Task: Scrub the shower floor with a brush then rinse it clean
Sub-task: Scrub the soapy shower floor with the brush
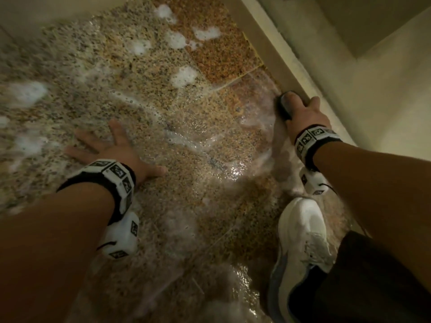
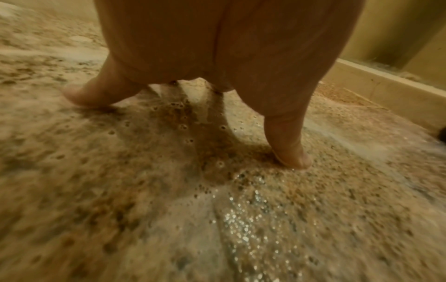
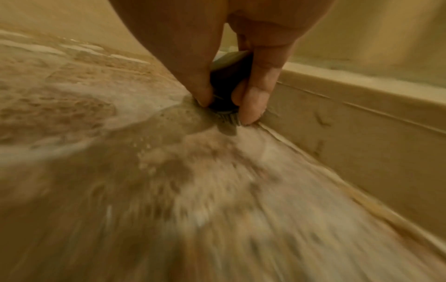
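Note:
The speckled shower floor (image 1: 186,127) is wet, with white foam patches (image 1: 184,76) across it. My right hand (image 1: 300,113) grips a dark scrub brush (image 1: 285,104) pressed onto the floor right against the beige curb. In the right wrist view the thumb and fingers (image 3: 255,101) clamp the dark brush (image 3: 224,89), its bristles down in suds. My left hand (image 1: 112,148) lies flat on the wet floor with fingers spread, holding nothing. The left wrist view shows its fingertips (image 2: 293,158) planted on the bubbly floor (image 2: 217,209).
A beige curb (image 1: 286,66) runs diagonally along the right side of the floor, with a pale wall beyond it. My white shoe (image 1: 300,241) and a dark trouser leg (image 1: 363,283) stand at lower right. Foamy water covers the floor around both hands.

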Motion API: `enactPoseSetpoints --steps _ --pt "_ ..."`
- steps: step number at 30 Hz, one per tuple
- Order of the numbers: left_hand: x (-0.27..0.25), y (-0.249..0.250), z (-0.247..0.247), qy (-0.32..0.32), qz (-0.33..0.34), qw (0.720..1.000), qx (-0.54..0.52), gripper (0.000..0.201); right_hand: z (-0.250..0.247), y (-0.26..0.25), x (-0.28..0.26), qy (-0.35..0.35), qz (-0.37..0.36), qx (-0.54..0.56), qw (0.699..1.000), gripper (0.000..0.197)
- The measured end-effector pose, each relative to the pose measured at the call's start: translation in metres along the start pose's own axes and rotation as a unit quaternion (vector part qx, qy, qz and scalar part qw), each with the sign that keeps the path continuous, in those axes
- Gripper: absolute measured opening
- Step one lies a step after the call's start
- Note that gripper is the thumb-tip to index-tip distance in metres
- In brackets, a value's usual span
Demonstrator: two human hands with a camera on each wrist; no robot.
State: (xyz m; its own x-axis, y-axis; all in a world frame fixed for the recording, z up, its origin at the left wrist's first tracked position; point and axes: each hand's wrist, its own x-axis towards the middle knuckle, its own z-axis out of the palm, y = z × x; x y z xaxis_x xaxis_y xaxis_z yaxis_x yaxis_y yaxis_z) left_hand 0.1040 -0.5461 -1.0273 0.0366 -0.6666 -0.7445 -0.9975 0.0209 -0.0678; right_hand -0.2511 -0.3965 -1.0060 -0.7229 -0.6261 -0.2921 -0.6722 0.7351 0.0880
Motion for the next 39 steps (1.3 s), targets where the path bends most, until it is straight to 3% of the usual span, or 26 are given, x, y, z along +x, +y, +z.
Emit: enactPoseSetpoints --steps 3,8,15,22,34,39 --pt "0.001 -0.001 0.001 -0.006 0.001 1.0 -0.008 0.16 -0.008 -0.029 0.033 0.016 -0.019 0.009 1.0 0.051" --pt "-0.002 0.0 -0.003 -0.019 -0.001 1.0 -0.022 0.161 -0.021 -0.077 0.08 0.018 -0.043 -0.044 0.998 0.072" --pt "-0.001 0.005 -0.006 -0.032 -0.006 0.999 -0.032 0.161 -0.039 -0.101 0.095 0.011 -0.069 -0.079 0.994 0.071" --pt "-0.001 0.001 -0.003 -0.023 0.004 0.999 -0.022 0.16 -0.032 -0.068 0.071 -0.018 -0.074 -0.099 0.992 0.077" --pt "-0.005 0.0 -0.001 0.005 0.005 1.0 0.009 0.16 0.006 0.037 -0.022 -0.017 -0.04 -0.091 0.995 0.063" --pt "-0.003 -0.001 -0.001 0.011 0.005 1.0 0.007 0.162 0.019 0.047 -0.029 -0.017 -0.015 -0.081 0.996 0.064"
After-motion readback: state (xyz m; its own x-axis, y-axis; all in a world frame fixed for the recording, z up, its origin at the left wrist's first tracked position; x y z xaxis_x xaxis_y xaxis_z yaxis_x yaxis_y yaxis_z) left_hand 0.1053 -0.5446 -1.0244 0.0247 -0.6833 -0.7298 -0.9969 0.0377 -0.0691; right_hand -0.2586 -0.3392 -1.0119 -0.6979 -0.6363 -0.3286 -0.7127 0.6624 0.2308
